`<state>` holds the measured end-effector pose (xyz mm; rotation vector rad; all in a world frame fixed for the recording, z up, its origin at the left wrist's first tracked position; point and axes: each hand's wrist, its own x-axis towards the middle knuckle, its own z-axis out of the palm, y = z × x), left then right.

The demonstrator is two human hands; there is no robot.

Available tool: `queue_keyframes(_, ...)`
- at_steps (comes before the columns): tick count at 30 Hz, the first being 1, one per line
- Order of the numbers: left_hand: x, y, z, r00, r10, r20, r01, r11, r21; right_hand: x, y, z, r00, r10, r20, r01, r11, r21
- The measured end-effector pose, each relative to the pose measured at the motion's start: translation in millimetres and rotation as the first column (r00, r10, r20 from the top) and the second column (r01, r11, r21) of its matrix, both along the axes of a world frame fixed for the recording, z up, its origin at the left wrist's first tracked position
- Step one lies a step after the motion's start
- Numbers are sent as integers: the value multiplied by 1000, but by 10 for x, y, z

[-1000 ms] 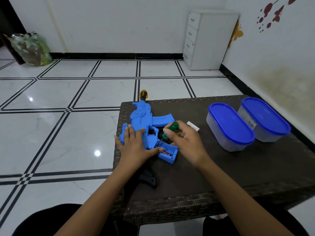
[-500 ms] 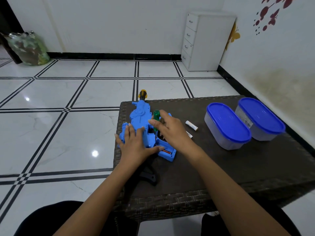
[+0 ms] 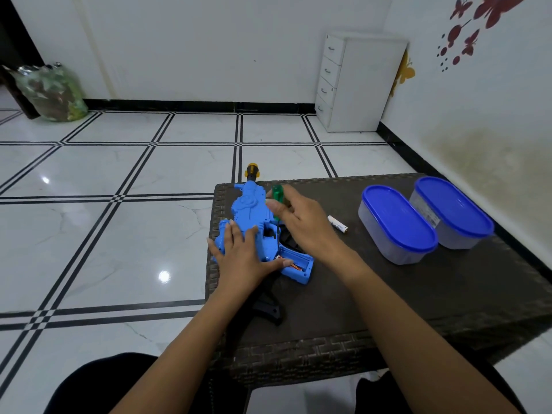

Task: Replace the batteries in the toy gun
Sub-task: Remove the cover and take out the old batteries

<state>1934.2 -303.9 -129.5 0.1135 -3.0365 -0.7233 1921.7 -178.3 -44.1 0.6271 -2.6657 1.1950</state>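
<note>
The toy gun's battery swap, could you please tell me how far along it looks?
Done: the battery compartment on the toy gun is open, and one battery lies loose on the table. In hand: the left hand presses the gun down while the right hand holds a green screwdriver. Left: swapping batteries and closing the compartment.

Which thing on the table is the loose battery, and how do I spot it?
Look at the dark woven table. Between the blue toy gun and the two blue-lidded tubs, just past the right hand, lies the battery. It is the only small white stick there.
</note>
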Motion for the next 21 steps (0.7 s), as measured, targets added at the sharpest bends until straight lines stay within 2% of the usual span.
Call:
queue_keyframes(5,16,-16,54,999,-23,47,24,1000,-17,-38,171,-20,989,-112,96,128,977,-173)
queue_keyframes(7,26,-27,75,996,-41,84,46,997,-57,-31,232,-63,980,-122,158,140,984,-106)
queue_keyframes(9,38,-39,85,993,-54,107,64,993,-96,-38,262,-171,968,-104,227,93,994,59)
queue_keyframes(12,62,-40,98,992,-58,108,72,988,-134,3,232,-387,956,-60,289,-28,956,292)
queue_keyframes(15,66,-33,124,992,-54,110,70,986,-151,65,206,-497,952,-54,300,-55,937,345)
queue_keyframes(21,69,-41,105,994,-48,98,64,985,-161,35,186,-523,956,-68,284,-34,940,340)
